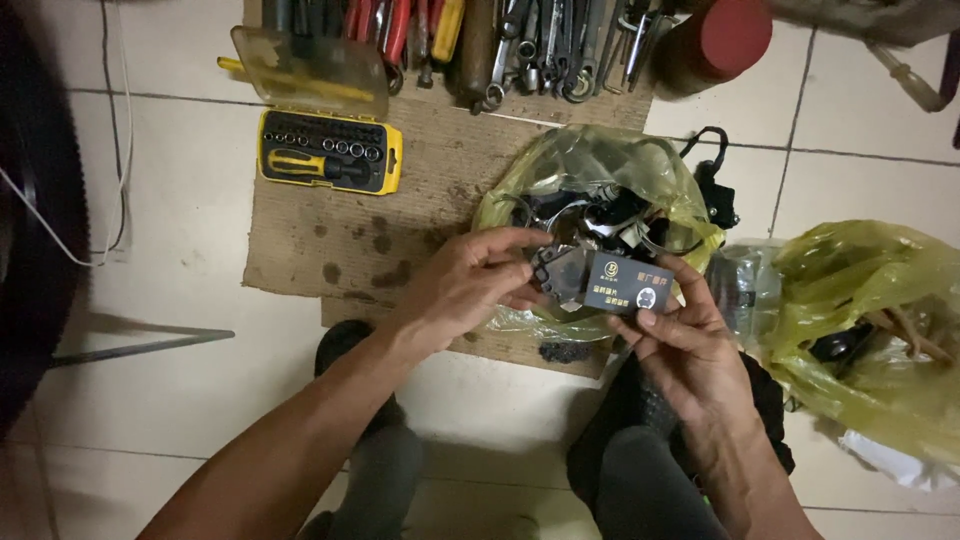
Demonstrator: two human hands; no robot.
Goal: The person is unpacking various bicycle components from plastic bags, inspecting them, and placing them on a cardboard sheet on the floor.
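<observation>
Above the open yellow plastic bag (600, 165) of dark parts, both hands meet over a small dark packet (625, 285) with a clear blister end. The right hand (690, 350) grips the packet's dark card end, thumb (662, 318) under its lower edge and fingers behind. The left hand (470, 285) pinches the clear blister end (560, 272) between thumb and fingertips. The packet lies roughly level, its long axis running left to right between the hands, printed face up toward the camera. A yellow bit-set case (330, 150) lies open on the cardboard mat (420, 200) beyond.
</observation>
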